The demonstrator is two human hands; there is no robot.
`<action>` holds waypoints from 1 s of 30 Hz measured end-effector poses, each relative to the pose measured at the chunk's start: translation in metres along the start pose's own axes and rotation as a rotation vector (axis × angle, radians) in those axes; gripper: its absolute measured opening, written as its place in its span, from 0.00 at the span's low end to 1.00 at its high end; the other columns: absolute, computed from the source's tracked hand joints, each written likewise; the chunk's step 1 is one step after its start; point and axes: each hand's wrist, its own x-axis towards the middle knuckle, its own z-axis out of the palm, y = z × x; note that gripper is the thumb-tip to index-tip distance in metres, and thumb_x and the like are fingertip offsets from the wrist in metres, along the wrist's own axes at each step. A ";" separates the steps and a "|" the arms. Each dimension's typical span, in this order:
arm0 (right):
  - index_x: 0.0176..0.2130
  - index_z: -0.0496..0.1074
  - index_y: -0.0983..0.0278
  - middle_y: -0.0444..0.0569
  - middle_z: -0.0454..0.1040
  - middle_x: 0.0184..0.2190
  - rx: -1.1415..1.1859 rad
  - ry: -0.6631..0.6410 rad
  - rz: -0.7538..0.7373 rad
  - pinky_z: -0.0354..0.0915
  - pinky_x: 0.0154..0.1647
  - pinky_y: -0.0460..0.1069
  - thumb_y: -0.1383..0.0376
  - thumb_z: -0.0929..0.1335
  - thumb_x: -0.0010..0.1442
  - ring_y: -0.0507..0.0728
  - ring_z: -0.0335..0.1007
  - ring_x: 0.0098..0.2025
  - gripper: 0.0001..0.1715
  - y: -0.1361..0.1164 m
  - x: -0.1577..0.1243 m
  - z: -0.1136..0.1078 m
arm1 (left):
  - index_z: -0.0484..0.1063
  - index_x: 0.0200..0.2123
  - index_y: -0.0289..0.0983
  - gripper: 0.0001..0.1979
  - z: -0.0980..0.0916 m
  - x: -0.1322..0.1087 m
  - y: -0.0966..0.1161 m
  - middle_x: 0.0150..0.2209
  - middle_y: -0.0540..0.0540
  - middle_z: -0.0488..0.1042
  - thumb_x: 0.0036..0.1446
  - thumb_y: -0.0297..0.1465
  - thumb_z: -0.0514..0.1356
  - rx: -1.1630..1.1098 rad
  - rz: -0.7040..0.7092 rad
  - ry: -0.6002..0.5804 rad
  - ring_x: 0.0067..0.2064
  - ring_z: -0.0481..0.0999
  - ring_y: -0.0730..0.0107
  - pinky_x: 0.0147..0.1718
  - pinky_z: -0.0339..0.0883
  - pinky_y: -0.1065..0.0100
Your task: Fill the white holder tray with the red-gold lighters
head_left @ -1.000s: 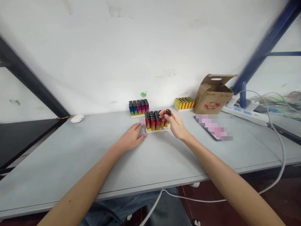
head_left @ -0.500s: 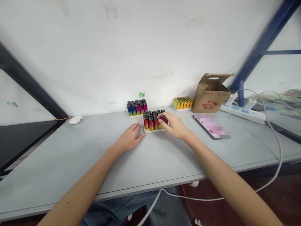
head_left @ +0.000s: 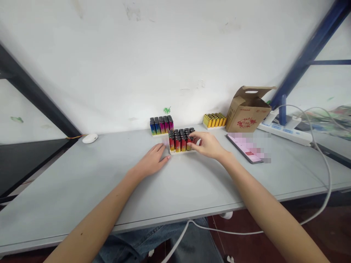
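Red-and-gold batteries (head_left: 178,144) with black tops stand upright in rows in a white rack (head_left: 176,152) at the middle of the table. At the rack's right front corner, my right hand (head_left: 206,144) pinches a battery (head_left: 189,141) that stands in line with the front row. My fingers hide part of that corner. My left hand (head_left: 154,159) lies on the table just left of the rack, fingers stretched out, holding nothing; its thumb is close to the rack's front left corner.
Behind stands a rack of blue and purple batteries (head_left: 161,126). Yellow batteries (head_left: 215,119) sit in another tray beside an open cardboard box (head_left: 244,117). A phone (head_left: 245,148), a power strip (head_left: 286,132) and a white cable (head_left: 327,175) lie right. A white case (head_left: 90,138) lies left.
My right hand has lowered the battery from above the row down into the front right of the rack. My left hand stays in place. The view has shifted slightly.
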 end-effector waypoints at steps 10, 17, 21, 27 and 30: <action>0.40 0.77 0.62 0.48 0.75 0.35 -0.006 -0.032 -0.098 0.62 0.33 0.49 0.65 0.70 0.56 0.54 0.68 0.33 0.10 0.003 0.000 -0.008 | 0.58 0.62 0.33 0.29 0.001 -0.001 -0.001 0.66 0.35 0.58 0.66 0.46 0.45 0.000 -0.002 -0.004 0.67 0.55 0.52 0.65 0.52 0.51; 0.43 0.75 0.61 0.46 0.77 0.35 0.002 0.001 -0.068 0.62 0.33 0.48 0.64 0.70 0.55 0.53 0.69 0.32 0.13 0.003 -0.001 -0.005 | 0.58 0.62 0.30 0.30 -0.001 0.000 0.001 0.65 0.34 0.58 0.66 0.46 0.45 0.016 -0.001 -0.011 0.67 0.56 0.51 0.65 0.52 0.53; 0.39 0.75 0.61 0.44 0.75 0.29 -0.002 0.012 -0.048 0.62 0.32 0.48 0.63 0.71 0.55 0.52 0.69 0.29 0.10 0.005 -0.001 -0.003 | 0.59 0.62 0.32 0.29 -0.001 0.000 0.002 0.64 0.35 0.60 0.66 0.46 0.45 0.010 0.008 -0.002 0.66 0.57 0.51 0.65 0.53 0.52; 0.42 0.73 0.60 0.44 0.77 0.35 -0.023 0.054 -0.061 0.64 0.33 0.48 0.65 0.71 0.54 0.52 0.70 0.31 0.13 0.004 -0.001 -0.001 | 0.60 0.61 0.33 0.28 -0.002 -0.001 0.002 0.64 0.36 0.60 0.66 0.45 0.46 0.006 0.011 0.010 0.66 0.58 0.51 0.64 0.55 0.51; 0.44 0.73 0.60 0.47 0.75 0.40 -0.080 0.109 -0.100 0.64 0.34 0.50 0.66 0.70 0.54 0.53 0.67 0.32 0.15 0.003 0.000 -0.001 | 0.58 0.62 0.31 0.29 -0.002 -0.001 0.002 0.65 0.34 0.59 0.66 0.45 0.45 0.022 0.000 -0.013 0.67 0.56 0.51 0.65 0.53 0.52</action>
